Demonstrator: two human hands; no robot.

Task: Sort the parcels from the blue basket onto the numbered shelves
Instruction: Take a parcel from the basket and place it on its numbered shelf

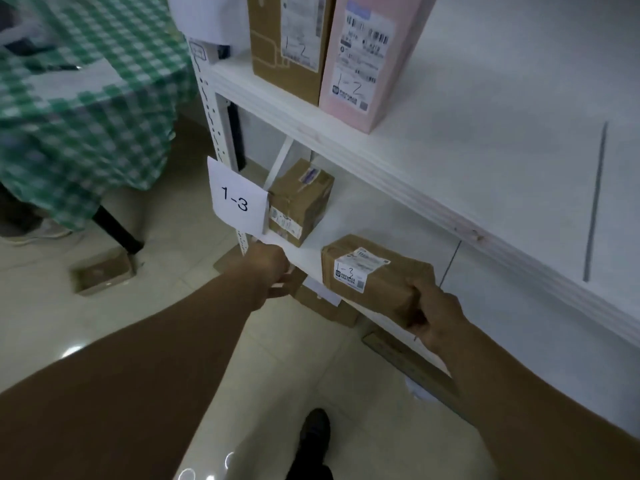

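Parcel marked 1-3 [377, 271] is mid-frame at the lower shelf [346, 220] front edge. The right hand [433, 317] is wrapped round its near end, label up, probably to match the 1-3 sign [237, 200] center left. The left hand [273, 271] is at the shelf lip, likely bracing, but I can't tell its grip.

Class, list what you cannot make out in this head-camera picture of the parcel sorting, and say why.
Head view throughout.
- The left hand at the front of the 1-3 shelf: fingers face away, grip or touch unclear.
- The lower parcel: mostly hidden under that shelf.
- The label on the parcel in the right hand: fine print too small.
- The top sign: cut off by the upper edge.
- The blue basket: out of frame.
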